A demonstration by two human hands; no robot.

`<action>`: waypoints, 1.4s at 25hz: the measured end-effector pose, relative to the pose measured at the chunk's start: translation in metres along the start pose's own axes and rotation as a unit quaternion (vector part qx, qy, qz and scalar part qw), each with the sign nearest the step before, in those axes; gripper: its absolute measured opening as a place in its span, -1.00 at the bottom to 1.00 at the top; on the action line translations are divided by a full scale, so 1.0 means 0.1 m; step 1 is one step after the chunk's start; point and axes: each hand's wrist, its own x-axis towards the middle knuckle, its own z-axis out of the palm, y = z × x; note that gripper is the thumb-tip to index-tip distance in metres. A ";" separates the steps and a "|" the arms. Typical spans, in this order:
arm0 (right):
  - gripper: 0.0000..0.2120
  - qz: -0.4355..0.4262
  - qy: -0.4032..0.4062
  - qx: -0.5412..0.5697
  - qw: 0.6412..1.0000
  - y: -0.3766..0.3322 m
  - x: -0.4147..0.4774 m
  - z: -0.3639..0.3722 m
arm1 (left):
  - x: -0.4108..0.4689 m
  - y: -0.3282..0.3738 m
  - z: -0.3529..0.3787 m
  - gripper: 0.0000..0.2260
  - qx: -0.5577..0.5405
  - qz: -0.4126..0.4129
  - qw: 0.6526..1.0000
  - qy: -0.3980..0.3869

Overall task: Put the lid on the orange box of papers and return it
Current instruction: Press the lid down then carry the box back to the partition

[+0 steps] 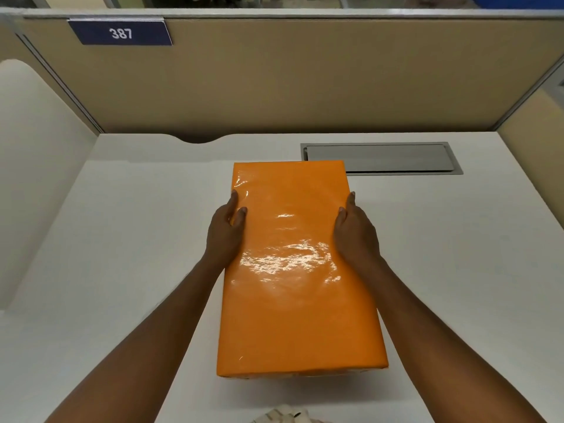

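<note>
A glossy orange box (297, 285) lies lengthwise on the white desk (122, 239), its orange lid covering the whole top. The papers inside are hidden. My left hand (225, 230) presses against the box's left side, thumb resting on the lid. On the opposite side my right hand (355, 233) grips the right edge, thumb on top. Both hands sit about a third of the way down from the box's far end.
A grey metal cable hatch (384, 158) is set into the desk just behind the box, to the right. Beige partition walls (274, 80) enclose the desk, with a blue sign reading 387 (120, 32). A white object (283, 415) shows at the bottom edge.
</note>
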 end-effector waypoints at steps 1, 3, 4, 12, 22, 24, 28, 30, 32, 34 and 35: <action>-0.49 0.001 -0.009 -0.003 1.000 0.00 0.01 -0.01 | 0.00 0.00 0.01 -0.54 0.000 -0.001 1.000 0.000; -0.49 0.010 -0.022 -0.009 1.000 -0.01 0.03 -0.02 | 0.00 -0.01 0.02 -0.53 0.003 -0.003 1.000 0.002; -0.49 0.017 -0.026 -0.014 0.999 -0.03 0.03 -0.02 | 0.00 -0.02 0.03 -0.52 0.005 -0.005 1.000 0.004; -0.50 0.035 0.017 0.037 0.999 -0.04 -0.04 -0.02 | -0.15 -0.03 -0.06 -0.56 -0.066 -0.028 0.991 0.112; -0.54 0.037 -0.007 0.260 0.965 0.36 -0.64 -0.24 | -1.23 -0.30 -0.26 -0.74 -0.181 -0.128 0.975 0.031; -0.52 0.054 -0.098 0.312 0.944 0.43 -0.76 -0.24 | -1.33 -0.28 -0.23 -0.67 -0.233 -0.148 0.961 -0.012; -0.55 0.074 -0.206 0.438 0.872 0.59 -0.83 -0.31 | -1.38 -0.25 -0.17 -0.59 -0.306 -0.171 0.935 -0.053; -0.56 0.094 -0.221 0.488 0.839 0.64 -0.86 -0.31 | -1.38 -0.26 -0.18 -0.58 -0.323 -0.178 0.927 -0.066; -0.55 0.121 -0.227 0.520 0.814 0.67 -0.92 -0.26 | -1.37 -0.27 -0.17 -0.58 -0.330 -0.184 0.923 -0.074; -0.56 0.148 -0.219 0.548 0.794 0.68 -0.94 -0.21 | -1.37 -0.29 -0.15 -0.58 -0.324 -0.191 0.924 -0.069; -0.56 0.156 -0.215 0.552 0.790 0.67 -0.94 -0.20 | -1.36 -0.30 -0.14 -0.59 -0.324 -0.193 0.924 -0.066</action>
